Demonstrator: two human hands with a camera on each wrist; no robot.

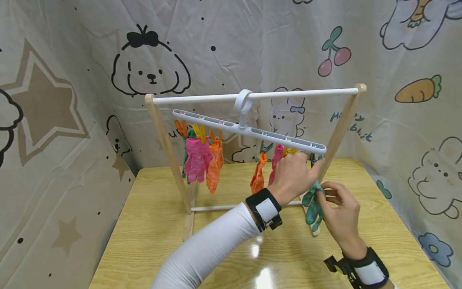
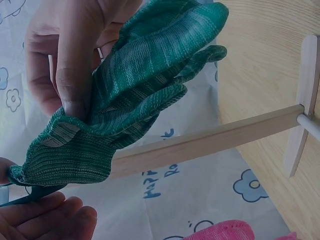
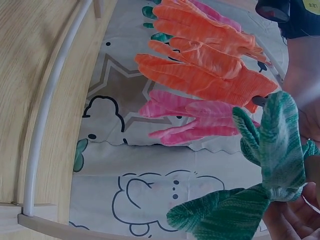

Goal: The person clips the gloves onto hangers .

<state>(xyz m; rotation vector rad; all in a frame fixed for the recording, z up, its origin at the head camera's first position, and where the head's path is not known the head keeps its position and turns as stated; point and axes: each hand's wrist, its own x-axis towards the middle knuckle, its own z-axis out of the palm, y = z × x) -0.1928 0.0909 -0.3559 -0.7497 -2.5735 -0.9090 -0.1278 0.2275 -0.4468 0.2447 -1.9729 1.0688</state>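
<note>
A green knit glove (image 1: pixel 315 204) hangs at the right end of a white hanger (image 1: pixel 249 131), its fingers pointing down. My right hand (image 1: pixel 341 210) pinches the glove's side between thumb and fingers. Up at the hanger's end, my left hand (image 1: pixel 294 174) has its thumb and fingers around a dark green clothespin (image 2: pixel 35 195) at the glove's cuff (image 2: pixel 70 160). The head view partly hides this clothespin behind the left hand. In the right wrist view, the glove (image 3: pixel 282 145) covers part of my right fingers (image 3: pixel 290 215).
The hanger hooks over the white rail (image 1: pixel 202 97) of a wooden stand (image 1: pixel 167 152) on a wood-grain table (image 1: pixel 144 237). Pink (image 1: pixel 196 160) and orange gloves (image 1: pixel 213 168) hang from clothespins on the left; another orange glove (image 1: pixel 258 174) and a pink one hang beside my left hand.
</note>
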